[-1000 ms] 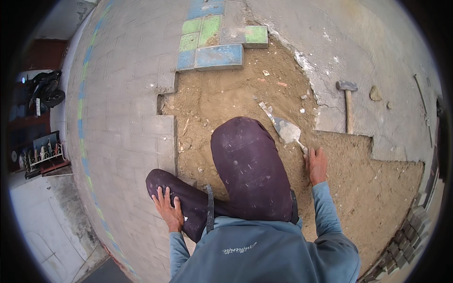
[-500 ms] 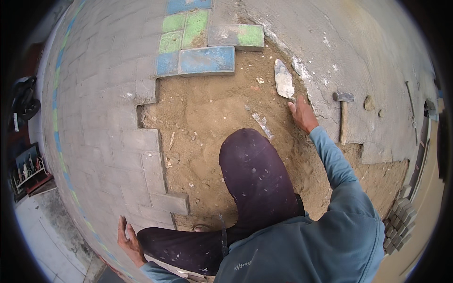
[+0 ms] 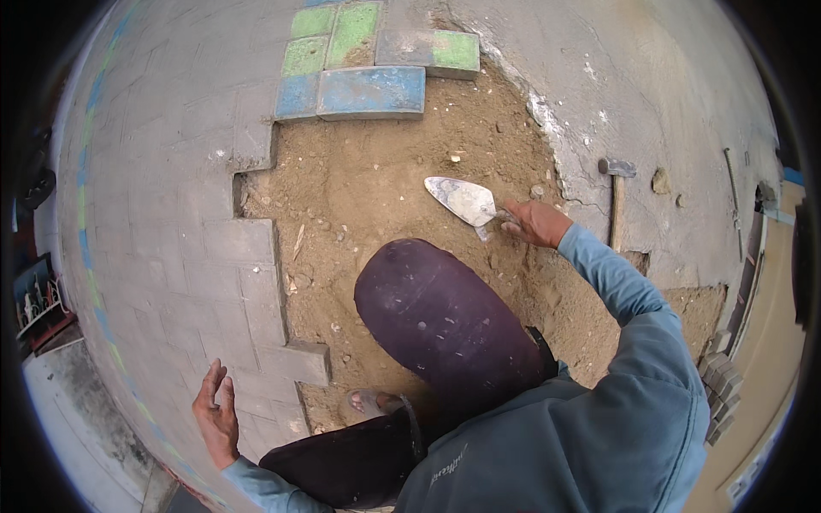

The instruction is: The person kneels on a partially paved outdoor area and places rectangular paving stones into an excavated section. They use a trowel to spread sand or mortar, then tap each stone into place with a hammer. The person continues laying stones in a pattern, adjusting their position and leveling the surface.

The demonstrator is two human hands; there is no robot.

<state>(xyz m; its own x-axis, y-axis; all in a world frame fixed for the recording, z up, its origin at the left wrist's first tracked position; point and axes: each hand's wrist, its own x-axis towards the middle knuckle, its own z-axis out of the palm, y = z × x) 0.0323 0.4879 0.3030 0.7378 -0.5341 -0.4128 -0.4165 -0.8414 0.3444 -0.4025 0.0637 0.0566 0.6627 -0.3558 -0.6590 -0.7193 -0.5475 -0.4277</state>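
My right hand (image 3: 537, 224) grips the handle of a pointed trowel (image 3: 462, 199), whose pale, mortar-smeared blade points left over the sand bed (image 3: 368, 179). Whether the blade touches the sand, I cannot tell. Off to the lower left, my left hand (image 3: 217, 416) holds nothing; its fingers are stretched out over the grey pavers (image 3: 197, 299). At the far end of the sand lie a blue paver (image 3: 372, 90) and several green ones (image 3: 456, 51). My bent knee partly covers the middle of the sand.
On the concrete slab (image 3: 658, 103) at right lie a wooden-handled hammer (image 3: 617, 201), a stone (image 3: 660, 179) and a thin metal rod (image 3: 734, 205). Several stacked blocks (image 3: 723, 385) stand at the lower right. One paver (image 3: 299, 362) juts into the sand from the left.
My right hand has swung the trowel left and nearer, from the slab's edge to the middle of the sand. My left hand has shifted slightly left and up.
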